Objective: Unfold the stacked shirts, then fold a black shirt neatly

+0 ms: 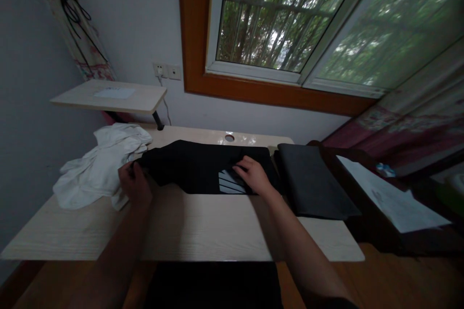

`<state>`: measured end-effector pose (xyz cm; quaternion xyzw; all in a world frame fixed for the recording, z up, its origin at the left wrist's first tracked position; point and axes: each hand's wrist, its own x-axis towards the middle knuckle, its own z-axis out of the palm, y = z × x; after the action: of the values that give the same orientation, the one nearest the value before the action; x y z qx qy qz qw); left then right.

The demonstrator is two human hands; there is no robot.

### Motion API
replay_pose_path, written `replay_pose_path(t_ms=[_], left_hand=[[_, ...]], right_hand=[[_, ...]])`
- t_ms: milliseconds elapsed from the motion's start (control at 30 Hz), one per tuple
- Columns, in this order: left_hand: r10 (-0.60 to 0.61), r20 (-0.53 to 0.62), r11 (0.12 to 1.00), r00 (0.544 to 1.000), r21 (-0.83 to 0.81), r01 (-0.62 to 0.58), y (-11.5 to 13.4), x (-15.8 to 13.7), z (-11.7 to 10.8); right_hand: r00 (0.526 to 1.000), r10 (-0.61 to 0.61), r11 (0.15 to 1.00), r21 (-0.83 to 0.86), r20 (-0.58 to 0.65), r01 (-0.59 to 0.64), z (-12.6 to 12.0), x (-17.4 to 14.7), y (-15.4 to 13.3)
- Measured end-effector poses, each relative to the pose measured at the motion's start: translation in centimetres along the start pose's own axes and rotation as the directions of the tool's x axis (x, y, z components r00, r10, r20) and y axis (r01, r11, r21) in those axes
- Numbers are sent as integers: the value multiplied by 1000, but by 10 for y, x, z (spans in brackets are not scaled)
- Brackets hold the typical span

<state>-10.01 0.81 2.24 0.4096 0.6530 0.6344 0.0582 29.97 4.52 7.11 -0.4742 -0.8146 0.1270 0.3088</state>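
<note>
Fingers of the left hand (137, 186) gripped the black garment (199, 169) just right of the white cloth (99, 161) while the right hand (255, 176) pinched it farther right, apparently to hold it flat.

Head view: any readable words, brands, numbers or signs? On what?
None can be read.
White paper sheet on the pale raised wooden shelf: marks, too small and blurred.
Large white paper sheet at far right: faint marks, illegible.
Black cloth: pale grey striped patch, no lettering I can make out.
</note>
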Motion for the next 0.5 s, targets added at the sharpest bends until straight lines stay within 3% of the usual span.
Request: replay_pose_path(t_ms=[133, 233, 300, 400, 500], left_hand=[[-47, -112, 995, 993, -90, 37, 5, -6, 6], [54, -58, 985, 997, -159, -62, 8, -13, 14], [157, 65, 967, 985, -215, -140, 11, -16, 20], [333, 302, 926, 893, -282, -250, 12, -20, 27], [464, 427, 886, 777, -209, -414, 10, -19, 28]], right_hand=[[977, 93, 996, 4, -194, -93, -23, 20, -3], [923, 135, 991, 69, -361, -118, -32, 33, -10], [885, 118, 993, 70, -451, -97, -31, 38, -16], [894, 29, 1000, 20, -448, -22, -17, 37, -22], [947, -25, 1000, -2, -321, 26, 6, 26, -21]])
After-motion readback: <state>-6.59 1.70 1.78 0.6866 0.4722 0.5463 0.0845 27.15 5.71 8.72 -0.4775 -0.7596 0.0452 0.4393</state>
